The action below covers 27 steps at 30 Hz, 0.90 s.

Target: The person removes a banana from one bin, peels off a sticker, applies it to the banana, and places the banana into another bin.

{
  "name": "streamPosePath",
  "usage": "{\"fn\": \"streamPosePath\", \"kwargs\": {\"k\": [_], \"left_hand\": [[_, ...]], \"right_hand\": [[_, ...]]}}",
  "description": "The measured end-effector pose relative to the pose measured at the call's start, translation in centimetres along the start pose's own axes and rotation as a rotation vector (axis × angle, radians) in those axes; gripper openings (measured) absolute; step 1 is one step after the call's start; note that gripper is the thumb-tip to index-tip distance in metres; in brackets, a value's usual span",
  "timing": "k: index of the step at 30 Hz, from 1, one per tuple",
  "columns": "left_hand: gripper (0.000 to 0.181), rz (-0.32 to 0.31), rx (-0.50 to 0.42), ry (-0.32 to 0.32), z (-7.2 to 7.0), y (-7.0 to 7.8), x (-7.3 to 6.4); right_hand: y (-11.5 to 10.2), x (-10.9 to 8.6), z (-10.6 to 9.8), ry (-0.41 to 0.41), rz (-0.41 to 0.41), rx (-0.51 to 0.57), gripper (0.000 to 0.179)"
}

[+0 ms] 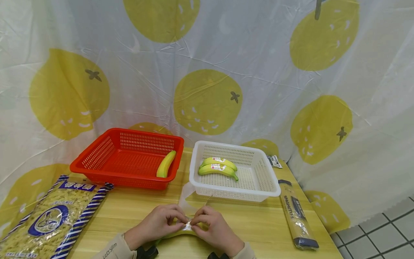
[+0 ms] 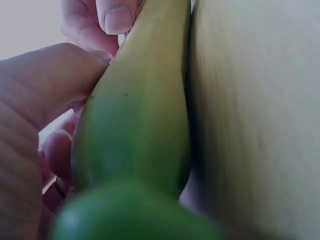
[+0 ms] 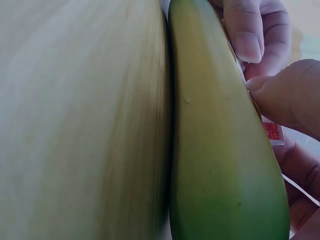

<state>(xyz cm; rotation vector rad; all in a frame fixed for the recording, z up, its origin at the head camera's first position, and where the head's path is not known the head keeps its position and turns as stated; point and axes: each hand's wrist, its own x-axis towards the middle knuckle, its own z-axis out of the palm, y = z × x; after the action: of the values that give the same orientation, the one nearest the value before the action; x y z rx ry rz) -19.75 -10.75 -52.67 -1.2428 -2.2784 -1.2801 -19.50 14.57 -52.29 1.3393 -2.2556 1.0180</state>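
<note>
Pressing the label (image 1: 188, 226) onto the banana (image 3: 215, 130) seems your present step: your left hand (image 1: 163, 221) and right hand (image 1: 214, 227) pinch the label, the banana lying at seven o'clock from the white basket (image 1: 226, 193). The next move likely calls for smoothing it evenly.

Indoor booth (curtain (image 1: 207, 59), tiled floor (image 1: 389, 235))

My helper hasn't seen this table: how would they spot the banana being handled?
Find the wooden table, then the white basket on it. Just nearer the viewer, the left hand and right hand meet over the banana. It is the only banana in view outside a basket.
</note>
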Motion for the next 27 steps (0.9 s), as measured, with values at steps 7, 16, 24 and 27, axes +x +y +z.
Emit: {"fn": "streamPosePath", "kwargs": {"k": [7,16,24,27], "left_hand": [[0.014,-0.065,-0.026,-0.01,0.01,-0.05,0.02],[0.011,-0.108,-0.008,-0.013,-0.01,-0.09,-0.02],[0.012,-0.165,0.082,-0.04,-0.17,0.17,-0.03],[0.011,-0.203,0.115,-0.066,-0.27,0.17,-0.02]], "right_hand": [[-0.14,0.11,-0.12,0.003,0.012,-0.016,0.011],[-0.03,-0.03,0.04,-0.013,0.066,-0.025,0.01],[-0.26,0.14,-0.09,-0.06,0.129,-0.003,0.015],[-0.33,0.18,-0.17,-0.085,0.157,0.0,0.017]]}}
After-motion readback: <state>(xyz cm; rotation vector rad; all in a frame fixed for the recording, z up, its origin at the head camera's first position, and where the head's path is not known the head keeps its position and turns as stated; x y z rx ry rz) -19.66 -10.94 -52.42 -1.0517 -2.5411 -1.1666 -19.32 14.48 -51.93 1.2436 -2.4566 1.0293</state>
